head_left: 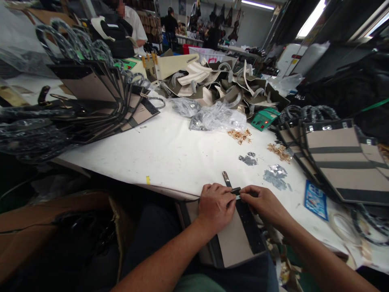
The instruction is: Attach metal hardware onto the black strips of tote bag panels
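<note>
At the lower centre of the frame, a beige-and-black panel (235, 243) lay across the person's lap beside the table (170, 150). The left hand (216, 206) curled over its top; its grip I could not tell. The right hand (259, 200) pinched a small pale strip (238, 197).

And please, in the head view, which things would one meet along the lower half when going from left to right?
Cardboard box → small yellow piece at the table edge → left hand → right hand → blue packet.
</note>
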Available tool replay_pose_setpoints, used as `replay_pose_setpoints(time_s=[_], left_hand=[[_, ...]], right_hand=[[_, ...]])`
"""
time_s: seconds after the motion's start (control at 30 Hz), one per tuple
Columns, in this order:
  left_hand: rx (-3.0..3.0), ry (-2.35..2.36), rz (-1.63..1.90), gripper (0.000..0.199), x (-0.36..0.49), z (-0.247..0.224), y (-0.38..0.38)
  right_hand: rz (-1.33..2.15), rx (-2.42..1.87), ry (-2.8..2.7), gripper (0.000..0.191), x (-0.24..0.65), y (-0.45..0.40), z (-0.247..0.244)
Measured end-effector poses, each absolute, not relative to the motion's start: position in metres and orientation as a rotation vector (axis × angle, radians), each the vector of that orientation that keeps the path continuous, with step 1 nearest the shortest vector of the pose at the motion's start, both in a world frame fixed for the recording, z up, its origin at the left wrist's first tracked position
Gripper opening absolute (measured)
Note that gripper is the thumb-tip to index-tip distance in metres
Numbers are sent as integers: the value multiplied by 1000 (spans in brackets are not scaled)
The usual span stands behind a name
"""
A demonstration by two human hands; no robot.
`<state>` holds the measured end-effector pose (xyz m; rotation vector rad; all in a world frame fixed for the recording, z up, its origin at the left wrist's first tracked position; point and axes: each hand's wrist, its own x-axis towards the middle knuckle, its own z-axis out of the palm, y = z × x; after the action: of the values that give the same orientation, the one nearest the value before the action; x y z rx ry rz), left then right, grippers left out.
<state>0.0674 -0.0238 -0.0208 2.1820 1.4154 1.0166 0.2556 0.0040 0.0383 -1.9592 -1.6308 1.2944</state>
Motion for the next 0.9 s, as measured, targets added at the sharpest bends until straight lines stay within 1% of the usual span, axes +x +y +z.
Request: replay_pose_setpoints(time_s=[0.23,0.43,0.5,0.6,0.67,0.8,0.9], left_hand=[[2178,1417,939,11,68,-17,-22],[2236,1372,889,17,65,-13,-21],[2257,1359,876,16,63,-12,-20],[2275,1340,863,16,62,-12,-16],[2283,1328,861,16,61,-11,-13],[2272,1331,855,15,61,-10,-11],[2250,1358,836,13,61,-9,-11]], right_hand=[[1166,-1993,-1726,22,259,4,28],[995,-1976,-1863,13,256,4,24],[1027,-1953,-1892,13,257,7,27],[1118,-1947,-1882,19,266,23,34],[996,-2000,-1911,23,276,43,38],[595,-2111,-1943,29,298,90,36],[517,-2163,-1907,33,309,116,24]])
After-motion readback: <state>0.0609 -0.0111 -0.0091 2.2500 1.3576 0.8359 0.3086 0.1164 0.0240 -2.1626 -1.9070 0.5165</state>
